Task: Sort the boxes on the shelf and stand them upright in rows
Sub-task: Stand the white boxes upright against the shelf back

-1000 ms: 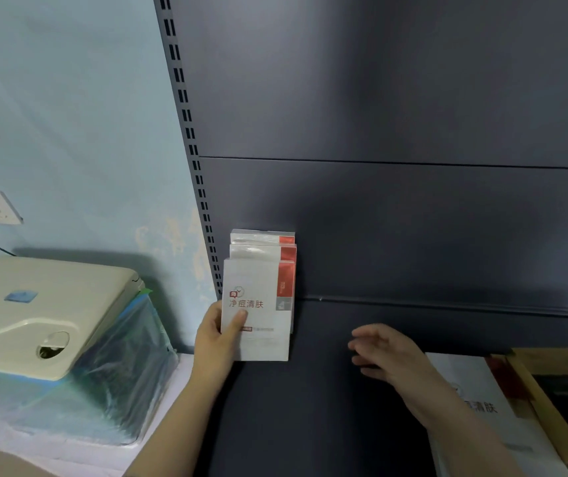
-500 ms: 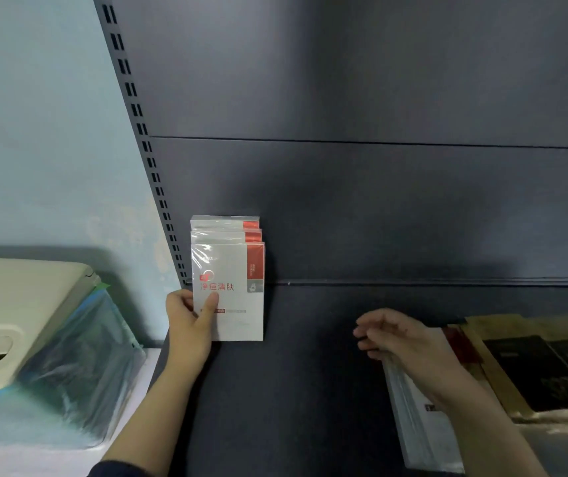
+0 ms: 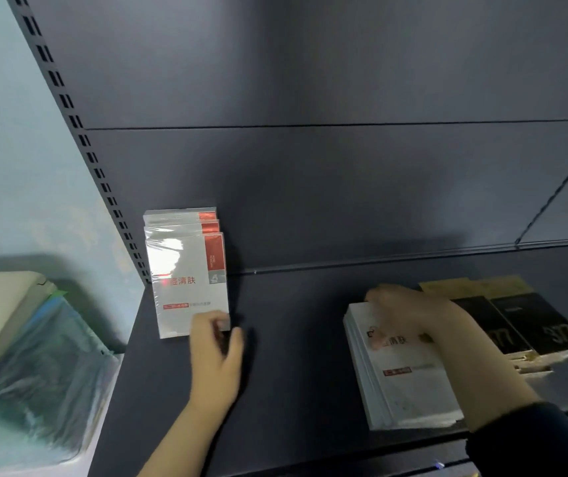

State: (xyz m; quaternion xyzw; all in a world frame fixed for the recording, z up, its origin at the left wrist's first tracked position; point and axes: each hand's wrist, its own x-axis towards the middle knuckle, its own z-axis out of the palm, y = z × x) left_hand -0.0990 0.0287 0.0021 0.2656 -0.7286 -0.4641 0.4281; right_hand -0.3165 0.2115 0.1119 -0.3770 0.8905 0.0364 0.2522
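Head view: take the upright row of white boxes (image 3: 188, 280) as your landmark. It stands at the left end of the dark shelf (image 3: 293, 352), printed faces towards you, three deep as far as you can see.

Your left hand (image 3: 215, 349) sits at the lower right corner of the row's front box. Its fingers are loosely curled, and blur hides whether they pinch the corner or only brush it.

The boxes you have yet to sort, a flat stack of white boxes (image 3: 403, 380), lie well to the right of the row, with bare shelf between. They are face up, with their long axis running from the shelf's front lip towards the back panel. Your right hand (image 3: 410, 311) lies across the far end of that stack, fingers bent over its far edge. You cannot tell whether it has a firm hold on the top box.

The right hand is clearly the nearer one, so the lift likely falls to it. The top box would need tipping up onto a short edge and carrying left to the row.

Just right of the stack lie black boxes (image 3: 530, 325), also flat.
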